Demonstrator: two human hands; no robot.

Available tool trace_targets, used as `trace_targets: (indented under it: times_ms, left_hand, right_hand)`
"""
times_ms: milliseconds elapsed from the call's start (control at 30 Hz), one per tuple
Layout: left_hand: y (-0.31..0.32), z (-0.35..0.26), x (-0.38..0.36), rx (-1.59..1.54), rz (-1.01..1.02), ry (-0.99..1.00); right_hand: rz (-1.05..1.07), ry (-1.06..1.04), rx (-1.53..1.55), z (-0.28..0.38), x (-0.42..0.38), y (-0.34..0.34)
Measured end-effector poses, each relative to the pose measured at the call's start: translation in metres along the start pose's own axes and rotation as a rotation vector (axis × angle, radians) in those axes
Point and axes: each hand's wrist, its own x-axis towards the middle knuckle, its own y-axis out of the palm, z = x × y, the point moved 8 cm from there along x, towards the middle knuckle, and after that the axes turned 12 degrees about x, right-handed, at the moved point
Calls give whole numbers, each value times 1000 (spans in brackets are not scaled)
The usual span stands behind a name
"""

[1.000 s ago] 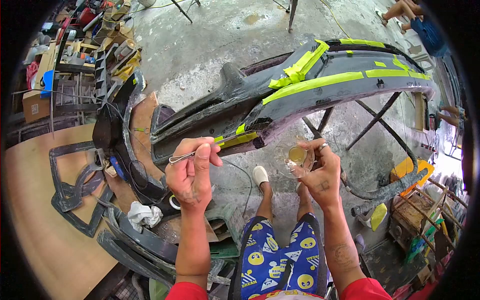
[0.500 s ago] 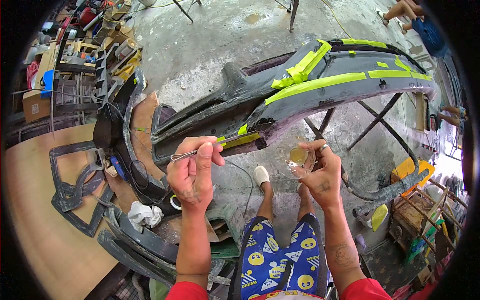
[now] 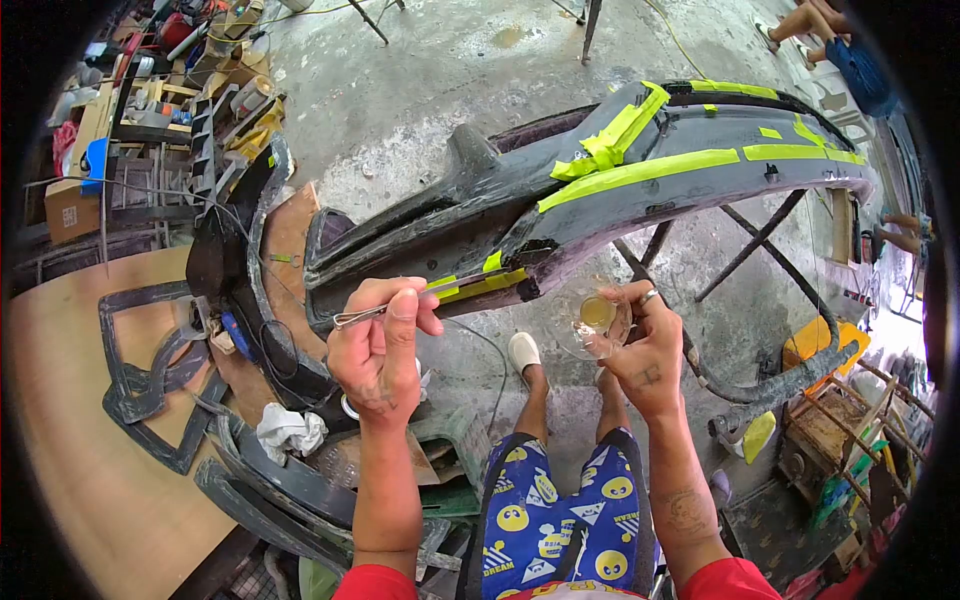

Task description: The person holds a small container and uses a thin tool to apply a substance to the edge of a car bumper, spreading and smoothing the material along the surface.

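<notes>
My left hand [image 3: 378,345] is closed in a pinch round a thin metal tool [image 3: 359,316] with a looped wire handle. Its narrow shaft points right, overlapping the yellow-green taped edge of a long dark car body panel [image 3: 690,190]. My right hand [image 3: 645,345] grips a clear plastic cup [image 3: 597,312] by its side, with a little amber liquid in the bottom. More yellow-green tape [image 3: 640,178] runs along the panel. Near my left hand, the panel's black end shows rough patches.
The panel rests on a dark metal stand [image 3: 755,243]. A wooden board [image 3: 70,400] with dark frame pieces lies left, beside a crumpled white cloth [image 3: 290,432]. Boxes and clutter fill the upper left. Another person's legs [image 3: 800,25] show at upper right.
My left hand has shifted slightly left and down with the metal tool. My right hand and the cup stay almost in place. The panel sits a little farther right in view.
</notes>
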Motion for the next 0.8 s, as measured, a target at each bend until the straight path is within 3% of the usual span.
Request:
trace_targets:
  times_ms: [800]
  left_hand:
    - [-6, 4, 2, -52, -36, -30]
  right_hand:
    - [9, -2, -2, -3, 2, 4]
